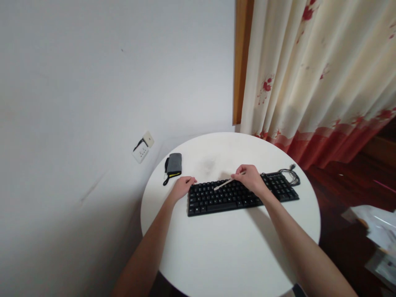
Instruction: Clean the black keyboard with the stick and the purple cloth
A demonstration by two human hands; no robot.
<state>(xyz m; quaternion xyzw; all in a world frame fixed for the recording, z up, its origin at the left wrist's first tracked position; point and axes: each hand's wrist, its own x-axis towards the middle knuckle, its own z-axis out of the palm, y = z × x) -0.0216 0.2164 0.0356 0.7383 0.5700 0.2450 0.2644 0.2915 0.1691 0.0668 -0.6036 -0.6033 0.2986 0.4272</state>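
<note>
A black keyboard (213, 207) lies on the round white table (229, 247). My left hand (183, 187) grips the keyboard at its far left corner, fingers curled along the edge. Above the far rows of keys, my right hand (249, 177) pinches a thin white swab-like stick (225, 184). The stick slants down to the left, and its thicker tip is at the keys in the left half; whether it touches them I cannot tell. Its other end shows a little beyond my fingers. My right hand and forearm cover part of the keyboard's right half.
Beyond my left hand sits a grey folded cloth or pouch (175, 163) with black and yellow edging. The coiled cable (292, 176) lies at the table's right. A wall with a socket (140, 152) borders the left; a curtain (284, 82) hangs behind. Plastic bags (377, 225) lie at right.
</note>
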